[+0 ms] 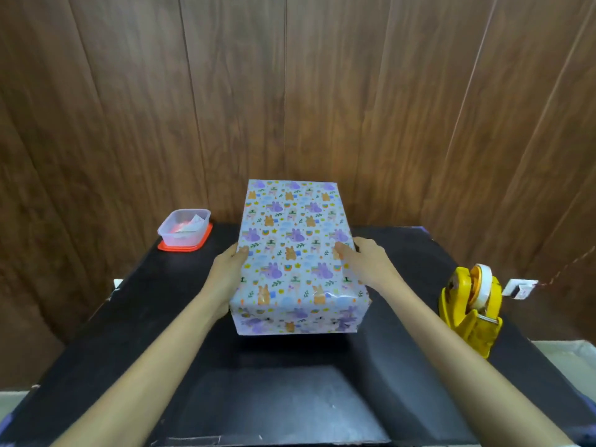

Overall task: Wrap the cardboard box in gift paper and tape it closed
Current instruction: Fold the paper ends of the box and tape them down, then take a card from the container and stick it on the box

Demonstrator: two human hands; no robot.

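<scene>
Between left grip (226,275) and right grip (367,262), the wrapped box (292,250) is clasped by its sides

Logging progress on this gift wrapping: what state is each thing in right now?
wrapped box: fully covered in gift paper, held between both hands, near end seemingly raised off the table
left hand: grips the box's left side, thumb on top
right hand: grips the box's right side, thumb on top
tape dispenser: upright on the table, roll loaded, untouched
plastic container: open, standing on its red lid, scraps inside
</scene>
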